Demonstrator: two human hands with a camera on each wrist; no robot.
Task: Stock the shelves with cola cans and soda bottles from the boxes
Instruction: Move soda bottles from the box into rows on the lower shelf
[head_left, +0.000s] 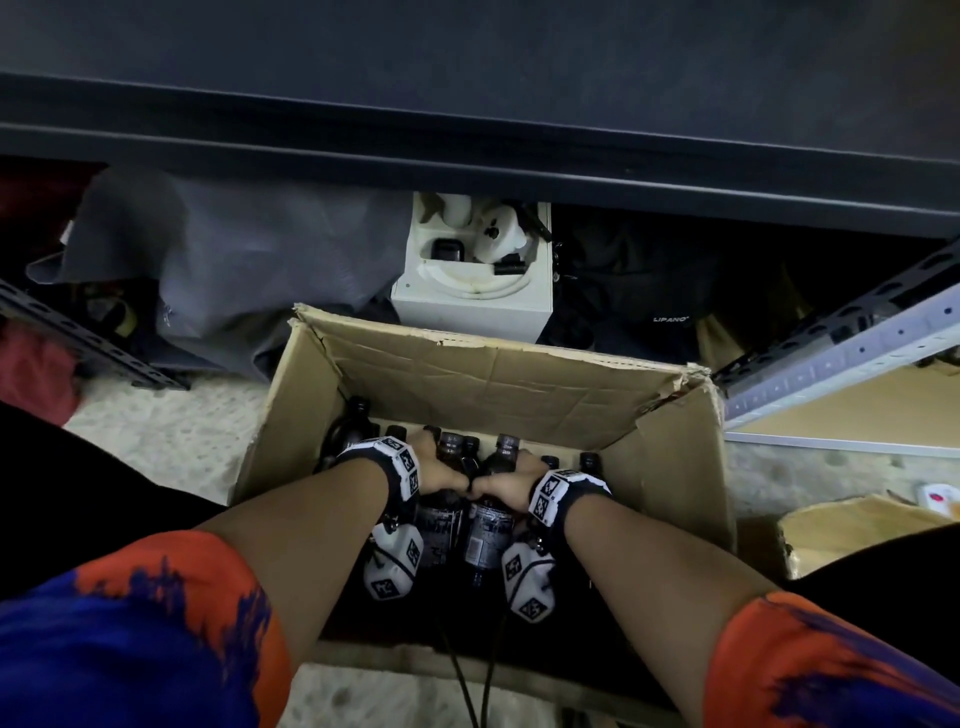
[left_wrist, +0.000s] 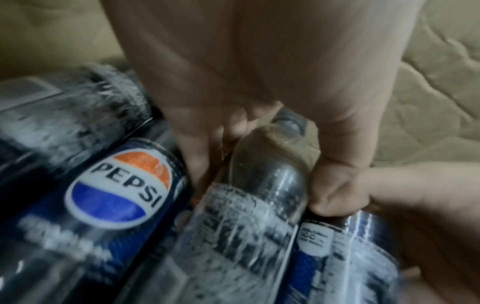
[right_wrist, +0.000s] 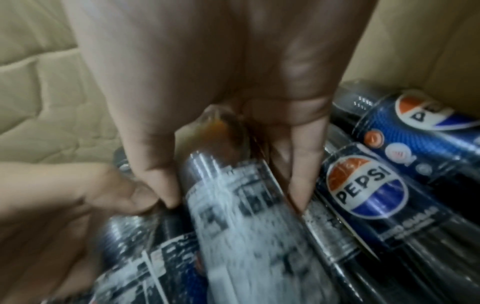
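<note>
An open cardboard box (head_left: 519, 374) on the floor holds several upright dark Pepsi soda bottles (head_left: 589, 462). My left hand (head_left: 441, 470) grips the shoulder of one bottle (head_left: 441, 519), fingers and thumb curled round it, as the left wrist view shows on that bottle (left_wrist: 259, 195). My right hand (head_left: 506, 483) grips the neighbouring bottle (head_left: 485, 535) the same way; the right wrist view shows it (right_wrist: 233, 205) between thumb and fingers. The two hands touch at the thumbs. Both bottles stand slightly higher than the rest. No cans are in view.
A dark shelf edge (head_left: 467, 150) runs across above the box. Under it lie a grey cloth (head_left: 234, 260), a white appliance (head_left: 472, 270) and a black bag (head_left: 649, 280). Perforated shelf posts (head_left: 831, 358) stand right and left. Another cardboard box (head_left: 841, 535) sits at the right.
</note>
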